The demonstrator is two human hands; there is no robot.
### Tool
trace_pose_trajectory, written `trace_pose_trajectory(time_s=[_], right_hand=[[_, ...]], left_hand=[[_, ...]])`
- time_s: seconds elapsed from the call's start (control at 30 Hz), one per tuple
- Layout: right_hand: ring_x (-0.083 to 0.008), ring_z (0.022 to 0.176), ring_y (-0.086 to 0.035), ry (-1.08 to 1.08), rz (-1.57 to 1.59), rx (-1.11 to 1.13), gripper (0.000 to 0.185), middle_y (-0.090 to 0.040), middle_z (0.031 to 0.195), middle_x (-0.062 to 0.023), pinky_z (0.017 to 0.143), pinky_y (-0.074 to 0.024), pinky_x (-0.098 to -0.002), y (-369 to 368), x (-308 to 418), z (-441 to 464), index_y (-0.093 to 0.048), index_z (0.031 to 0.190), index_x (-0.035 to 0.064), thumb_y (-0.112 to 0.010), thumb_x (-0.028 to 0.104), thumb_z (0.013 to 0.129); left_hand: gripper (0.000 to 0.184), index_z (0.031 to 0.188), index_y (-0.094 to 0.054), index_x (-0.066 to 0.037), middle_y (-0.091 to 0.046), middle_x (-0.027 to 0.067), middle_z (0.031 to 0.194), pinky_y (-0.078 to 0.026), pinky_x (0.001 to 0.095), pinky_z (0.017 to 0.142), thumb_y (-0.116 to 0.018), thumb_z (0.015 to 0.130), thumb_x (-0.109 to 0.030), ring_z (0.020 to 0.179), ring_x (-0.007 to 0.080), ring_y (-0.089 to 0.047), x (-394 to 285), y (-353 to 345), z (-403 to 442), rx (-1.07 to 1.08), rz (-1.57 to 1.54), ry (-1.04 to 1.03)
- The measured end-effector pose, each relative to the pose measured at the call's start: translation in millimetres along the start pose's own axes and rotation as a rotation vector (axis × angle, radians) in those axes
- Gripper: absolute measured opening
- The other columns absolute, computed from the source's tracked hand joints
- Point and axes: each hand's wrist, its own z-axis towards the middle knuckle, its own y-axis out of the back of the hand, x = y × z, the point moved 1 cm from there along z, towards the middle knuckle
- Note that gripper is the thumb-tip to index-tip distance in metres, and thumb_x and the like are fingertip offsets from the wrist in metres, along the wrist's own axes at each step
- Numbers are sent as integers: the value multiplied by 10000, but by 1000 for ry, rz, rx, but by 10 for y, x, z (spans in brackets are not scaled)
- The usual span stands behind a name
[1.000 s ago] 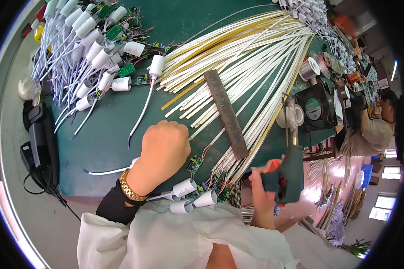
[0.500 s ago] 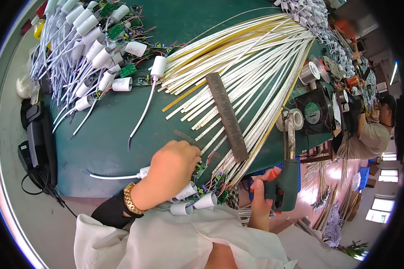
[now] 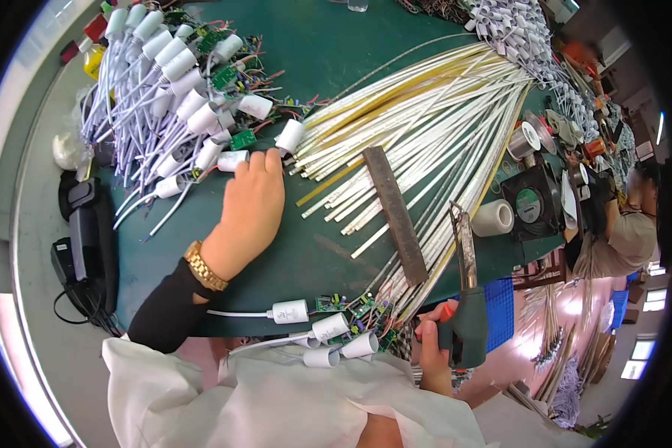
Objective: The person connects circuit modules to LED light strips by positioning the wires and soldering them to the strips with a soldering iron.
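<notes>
My left hand [image 3: 252, 201], with a gold watch on its wrist, reaches over the green table. Its fingers are pressed together at the lower end of a tilted white cap [image 3: 290, 136]; the cap's cable is hidden beneath the hand. In my right hand [image 3: 431, 345] is a dark green soldering gun [image 3: 470, 325], its metal tip pointing up. White LED strips [image 3: 440, 142] fan across the table under a dark metal bar [image 3: 396, 216]. By the near edge lie another white cap [image 3: 289, 311] and circuit boards [image 3: 362, 305] with thin wires.
A pile of cabled white caps [image 3: 175, 112] is at the upper left, above a black case [image 3: 93, 239]. Solder spools [image 3: 523, 140], a white roll [image 3: 493, 218] and a black fan [image 3: 532, 203] stand at the right. Beyond them sits another person [image 3: 623, 224].
My left hand has moved up from the near circuit boards to the cap beside the pile, which now tilts. The soldering gun stays in my right hand. The view has shifted slightly.
</notes>
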Motion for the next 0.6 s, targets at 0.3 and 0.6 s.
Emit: trace_pose_trajectory(time_s=[0.3, 0.6], right_hand=[[-104, 691, -557, 207, -513, 226, 273, -532, 921, -57, 672, -493, -261, 215, -349, -123, -474, 1172, 6, -573, 30, 919], [-114, 684, -576, 145, -348, 240, 308, -565, 908, -74, 633, -502, -258, 230, -235, -117, -479, 1190, -9, -597, 37, 909]], left_hand=[[149, 998, -606, -7, -625, 138, 855, -487, 350, 684, -525, 883, 42, 732, 280, -615, 968, 808, -762, 163, -345, -59], [414, 1063, -596, -42, -612, 137, 996, -479, 410, 797, -809, 750, -209, 927, 319, -597, 309, 769, -319, 309, -194, -286]])
